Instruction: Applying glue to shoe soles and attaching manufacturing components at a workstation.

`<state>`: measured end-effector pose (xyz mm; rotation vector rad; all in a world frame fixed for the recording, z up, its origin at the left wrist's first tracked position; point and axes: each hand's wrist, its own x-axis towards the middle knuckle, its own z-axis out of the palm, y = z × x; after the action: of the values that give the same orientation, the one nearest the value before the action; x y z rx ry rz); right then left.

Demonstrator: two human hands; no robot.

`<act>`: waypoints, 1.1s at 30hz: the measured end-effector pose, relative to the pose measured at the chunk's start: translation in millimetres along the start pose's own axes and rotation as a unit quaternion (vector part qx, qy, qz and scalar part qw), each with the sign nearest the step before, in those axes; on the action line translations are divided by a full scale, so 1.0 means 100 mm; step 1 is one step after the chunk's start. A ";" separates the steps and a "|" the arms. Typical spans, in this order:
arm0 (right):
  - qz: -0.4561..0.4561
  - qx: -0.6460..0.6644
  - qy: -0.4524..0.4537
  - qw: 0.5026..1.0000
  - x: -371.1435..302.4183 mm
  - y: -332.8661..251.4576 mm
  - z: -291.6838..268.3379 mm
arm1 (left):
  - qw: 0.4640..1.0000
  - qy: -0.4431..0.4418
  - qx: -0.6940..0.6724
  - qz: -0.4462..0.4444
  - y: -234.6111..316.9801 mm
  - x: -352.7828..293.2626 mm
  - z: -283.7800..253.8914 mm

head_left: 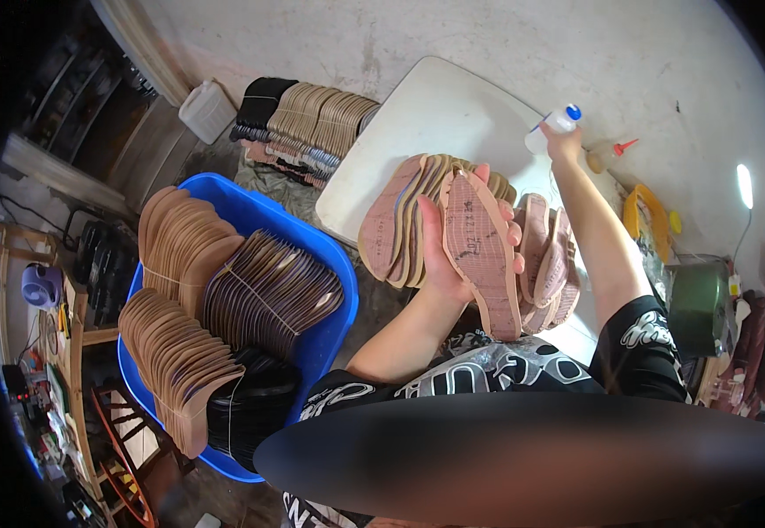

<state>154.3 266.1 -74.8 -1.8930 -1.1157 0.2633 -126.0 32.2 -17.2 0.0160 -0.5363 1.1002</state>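
Observation:
My left hand (442, 255) is closed round a pinkish shoe insole (479, 251), held upright with its marked face showing. Farther off, at the right edge of the white table (440, 97), my right hand (563, 143) grips a white plastic bottle (536, 139) with a blue cap. A row of stacked insoles (391, 224) leans on the table just left of the held one, partly hidden behind it. To its right lies a smaller pile of overlapping insoles (551, 255).
On my left stands a blue tub (347, 264) packed with tied bundles of tan and black insoles. More bundles (308, 114) and a white jerrycan (207, 112) sit beyond it. Right of the table are a red-tipped bottle (605, 158), a yellow container (645, 220) and a lit lamp (744, 187).

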 end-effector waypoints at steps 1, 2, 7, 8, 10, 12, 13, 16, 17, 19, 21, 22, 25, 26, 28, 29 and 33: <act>-0.020 -0.004 0.036 0.999 0.05 0.05 0.03 | 1.000 -0.010 -0.005 0.006 0.02 -0.01 0.01; -0.020 0.016 0.046 0.999 0.08 0.08 0.04 | 1.000 -0.023 -0.008 0.009 0.04 -0.02 0.02; 0.103 -0.001 0.040 0.994 -0.10 -0.14 0.08 | 0.991 0.078 0.048 0.101 0.06 -0.02 0.08; 0.139 0.063 0.020 0.988 -0.28 -0.24 0.06 | 0.977 0.115 0.105 0.147 0.05 0.00 0.08; 0.158 0.191 -0.054 0.967 -0.72 -0.49 -0.05 | 0.929 0.175 0.224 0.237 0.02 0.04 0.09; 0.132 0.241 -0.141 0.951 -1.22 -0.73 -0.31 | 0.924 0.187 0.213 0.255 0.00 0.06 0.10; 0.089 0.246 -0.187 0.947 -1.43 -0.85 -0.49 | 0.922 0.202 0.203 0.261 -0.01 0.07 0.10; 0.043 0.269 -0.269 0.924 -1.87 -1.23 -0.99 | 0.931 0.206 0.179 0.243 -0.09 0.11 0.10; -0.022 0.247 -0.304 0.920 -1.96 -1.35 -1.14 | 0.947 0.173 0.169 0.212 -0.12 0.12 0.10; -0.086 0.221 -0.329 0.914 -2.09 -1.54 -1.42 | 0.958 0.141 0.175 0.178 -0.17 0.14 0.11; -0.215 0.082 -0.327 0.917 -2.19 -1.70 -1.69 | 0.964 0.129 0.189 0.138 -0.26 0.17 0.13; -0.219 0.101 -0.336 0.911 -2.24 -1.74 -1.77 | 0.966 0.116 0.186 0.136 -0.31 0.18 0.15; -0.483 -0.088 -0.238 0.838 -2.33 -1.82 -2.00 | 0.955 0.096 0.259 0.110 -0.51 0.17 0.20; -0.516 -0.101 -0.226 0.820 -2.36 -1.83 -2.04 | 0.958 0.111 0.241 0.108 -0.61 0.14 0.22; -0.522 -0.098 -0.233 0.815 -2.44 -1.80 -2.07 | 0.956 0.123 0.244 0.107 -0.74 0.14 0.23; -0.521 -0.094 -0.240 0.814 -2.47 -1.78 -2.08 | 0.952 0.135 0.254 0.107 -0.80 0.13 0.22; -0.511 -0.123 -0.219 0.822 -2.55 -1.70 -2.16 | 0.946 0.052 0.306 0.095 -0.95 0.10 0.14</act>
<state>30.1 -28.9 120.8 -1.1836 -2.4010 -0.0800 -47.9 -8.0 22.9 0.4546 -0.0828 1.4145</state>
